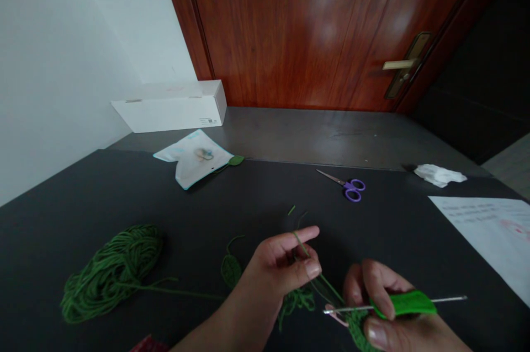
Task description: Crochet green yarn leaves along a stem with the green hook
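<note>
A green leaf (231, 271) looks done, but the little piece (359, 325) gripped with the hook (409, 303) in the right hand (381, 292) seems unfinished, while the left hand (276, 265) pinches yarn (332, 288).

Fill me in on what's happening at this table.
A person is working green yarn with a hook. The left hand guides a green strand, which passes over the raised index finger. The right hand grips the green-handled hook and a partly visible green knitted piece. The yarn bundle lies on the person's left, a green leaf-shaped piece lies nearer the left hand, and purple-handled scissors lie farther back, untouched.
</note>
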Action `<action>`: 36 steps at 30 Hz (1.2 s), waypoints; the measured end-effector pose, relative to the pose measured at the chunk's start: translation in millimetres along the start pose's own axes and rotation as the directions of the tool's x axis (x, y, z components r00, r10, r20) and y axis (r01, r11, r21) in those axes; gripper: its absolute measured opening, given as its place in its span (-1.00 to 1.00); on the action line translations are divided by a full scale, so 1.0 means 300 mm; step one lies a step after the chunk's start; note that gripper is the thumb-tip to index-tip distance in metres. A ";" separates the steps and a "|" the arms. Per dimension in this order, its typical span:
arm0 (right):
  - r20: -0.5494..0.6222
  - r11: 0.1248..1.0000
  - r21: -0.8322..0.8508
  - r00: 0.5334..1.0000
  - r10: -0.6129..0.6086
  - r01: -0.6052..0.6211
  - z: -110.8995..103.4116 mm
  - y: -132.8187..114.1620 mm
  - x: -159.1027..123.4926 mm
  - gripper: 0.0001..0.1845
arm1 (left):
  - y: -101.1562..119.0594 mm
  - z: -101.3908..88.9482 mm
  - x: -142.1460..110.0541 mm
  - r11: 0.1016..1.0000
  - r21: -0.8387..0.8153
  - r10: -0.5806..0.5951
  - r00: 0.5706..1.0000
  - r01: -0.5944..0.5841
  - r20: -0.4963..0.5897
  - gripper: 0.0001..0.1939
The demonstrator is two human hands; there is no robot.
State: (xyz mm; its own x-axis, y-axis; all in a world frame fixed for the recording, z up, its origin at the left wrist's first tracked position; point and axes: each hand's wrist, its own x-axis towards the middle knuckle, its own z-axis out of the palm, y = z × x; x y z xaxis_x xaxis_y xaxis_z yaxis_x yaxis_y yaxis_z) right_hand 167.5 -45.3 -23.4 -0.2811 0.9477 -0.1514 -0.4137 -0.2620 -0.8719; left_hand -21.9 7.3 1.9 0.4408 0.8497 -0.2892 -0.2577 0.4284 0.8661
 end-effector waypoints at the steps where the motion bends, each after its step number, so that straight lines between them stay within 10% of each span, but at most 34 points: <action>1: 0.012 1.000 -0.018 1.000 -0.011 0.011 -0.001 -0.003 0.003 -0.64 | 0.008 -0.004 -0.001 0.999 0.038 -0.015 1.000 0.014 0.017 -0.51; 7: 0.140 0.998 -0.034 0.989 -0.044 0.050 -0.026 -0.045 0.020 -0.61 | 0.104 -0.094 0.003 0.956 0.294 -0.065 0.969 -0.008 0.239 -0.85; 16: 0.175 0.998 -0.006 0.983 -0.061 0.063 -0.084 -0.091 0.036 -0.62 | 0.214 -0.236 -0.033 0.921 0.386 0.044 0.998 -0.055 0.036 -0.63; 21: 0.201 0.998 0.036 0.977 -0.065 0.059 -0.111 -0.107 0.035 -0.61 | 0.232 -0.180 -0.065 0.786 0.614 0.174 0.977 -0.064 -0.121 -0.55; 24: 0.199 0.996 0.076 0.978 -0.062 0.047 -0.119 -0.121 0.025 -0.60 | 0.202 -0.061 -0.040 0.741 0.647 0.259 0.966 -0.179 -0.029 -0.53; 28: 0.198 0.990 0.136 0.978 -0.071 0.044 -0.115 -0.135 0.015 -0.59 | 0.110 0.101 0.035 0.945 0.231 0.141 0.925 -0.232 0.353 -0.60; 36: 0.199 0.961 0.271 0.973 -0.118 0.061 -0.108 -0.133 0.021 -0.54 | 0.038 0.132 0.083 0.972 -0.234 0.132 0.896 -0.032 0.423 -0.58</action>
State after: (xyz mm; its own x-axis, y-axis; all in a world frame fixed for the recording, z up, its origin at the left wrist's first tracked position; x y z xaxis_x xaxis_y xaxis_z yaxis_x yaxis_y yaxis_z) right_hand 210.3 -23.0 -4.7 -0.3971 0.9165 0.0482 -0.6493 -0.2434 -0.7206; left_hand 20.1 21.1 20.7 0.7250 0.6882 0.0274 -0.4661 0.4610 0.7551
